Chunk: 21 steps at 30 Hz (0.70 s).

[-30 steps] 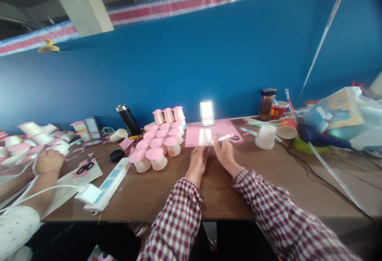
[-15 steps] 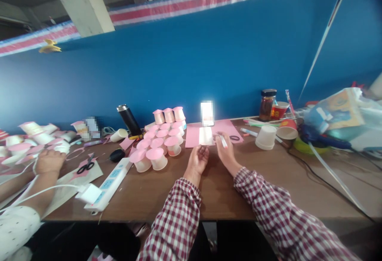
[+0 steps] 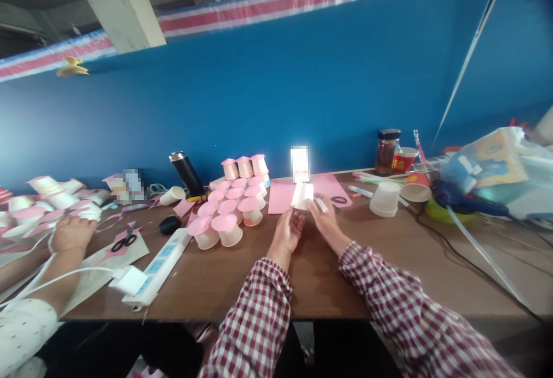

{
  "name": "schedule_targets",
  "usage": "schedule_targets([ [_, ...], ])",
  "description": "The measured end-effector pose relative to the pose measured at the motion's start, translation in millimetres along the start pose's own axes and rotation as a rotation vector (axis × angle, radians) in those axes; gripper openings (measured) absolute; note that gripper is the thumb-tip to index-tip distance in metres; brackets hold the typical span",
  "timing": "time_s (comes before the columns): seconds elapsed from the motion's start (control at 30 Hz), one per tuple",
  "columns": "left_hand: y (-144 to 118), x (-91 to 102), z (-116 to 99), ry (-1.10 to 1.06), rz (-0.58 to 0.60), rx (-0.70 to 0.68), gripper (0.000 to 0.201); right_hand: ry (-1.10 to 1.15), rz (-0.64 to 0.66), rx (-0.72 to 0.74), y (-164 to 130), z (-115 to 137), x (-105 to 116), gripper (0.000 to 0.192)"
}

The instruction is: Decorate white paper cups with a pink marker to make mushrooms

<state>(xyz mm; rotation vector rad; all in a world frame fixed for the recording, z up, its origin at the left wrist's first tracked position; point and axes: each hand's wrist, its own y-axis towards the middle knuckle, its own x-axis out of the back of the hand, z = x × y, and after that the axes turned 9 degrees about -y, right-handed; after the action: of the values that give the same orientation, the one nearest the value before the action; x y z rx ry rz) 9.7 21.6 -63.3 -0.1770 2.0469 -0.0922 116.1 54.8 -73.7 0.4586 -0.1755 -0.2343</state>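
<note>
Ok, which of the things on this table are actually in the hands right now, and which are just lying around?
In hand:
- left hand and right hand lift a white paper piece
- white marker in the right hand
- pink sheet just behind

Lying about:
- pink-topped cups
- upturned white cup
- jar
- black flask
- power strip
- scissors, by another person's hand

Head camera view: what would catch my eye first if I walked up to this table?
Probably the cluster of pink-topped white paper cups stacked left of centre on the brown wooden table, against the big blue wall. Just in front, the left hand holds up a small white paper piece while the right hand grips a white marker pen, over a pink paper sheet.
</note>
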Motion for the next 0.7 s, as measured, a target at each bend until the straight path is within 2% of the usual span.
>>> schedule_targets([
  [0.13, -2.9, 1.4, 6.5, 0.091, 0.095, 0.021, 0.016, -0.040, -0.035, -0.004, -2.2, 8.1, 4.7, 0.039],
  [0.3, -3.0, 2.9, 8.3, 0.129, 0.122, 0.006, 0.022, -0.090, -0.038, 0.016, -2.3, 14.9, 8.1, 0.039],
  [0.7, -2.5, 2.5, 6.3, 0.082, 0.079, 0.005, 0.010, -0.132, -0.015, 0.063, 0.1, 6.8, 5.1, 0.040],
])
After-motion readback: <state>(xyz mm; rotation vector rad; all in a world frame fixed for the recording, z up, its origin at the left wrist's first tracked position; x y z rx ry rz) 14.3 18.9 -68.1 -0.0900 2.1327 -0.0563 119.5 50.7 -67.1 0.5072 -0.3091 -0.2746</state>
